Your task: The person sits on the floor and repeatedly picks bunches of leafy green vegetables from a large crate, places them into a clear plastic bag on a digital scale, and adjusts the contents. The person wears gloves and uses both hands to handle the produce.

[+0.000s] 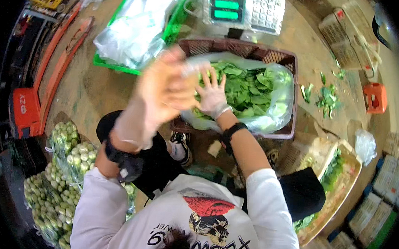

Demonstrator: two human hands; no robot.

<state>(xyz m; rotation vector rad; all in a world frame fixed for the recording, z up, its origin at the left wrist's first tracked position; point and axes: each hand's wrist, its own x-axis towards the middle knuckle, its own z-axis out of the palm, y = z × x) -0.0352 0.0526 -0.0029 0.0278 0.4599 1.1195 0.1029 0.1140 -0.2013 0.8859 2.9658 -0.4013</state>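
Before me a brown plastic crate (238, 46) holds a clear plastic bag (282, 110) filled with leafy green vegetables (244, 93). My right hand (214, 95), in a thin see-through glove, lies on the left part of the greens with its fingers spread. Raised at the crate's left side, my left hand (169, 85) is also gloved and strongly blurred. Its fingers look partly curled near the bag's left rim, but whether they grip the film cannot be made out. Dark bands circle both wrists.
Behind the crate stands a digital scale (244, 9). A green crate (117, 66) with plastic bags (132, 41) is at upper left. Bagged round green vegetables (54, 197) lie at left, by an orange pallet jack (25, 110). Loose leaves (328, 98) and a beige crate (348, 178) are at right.
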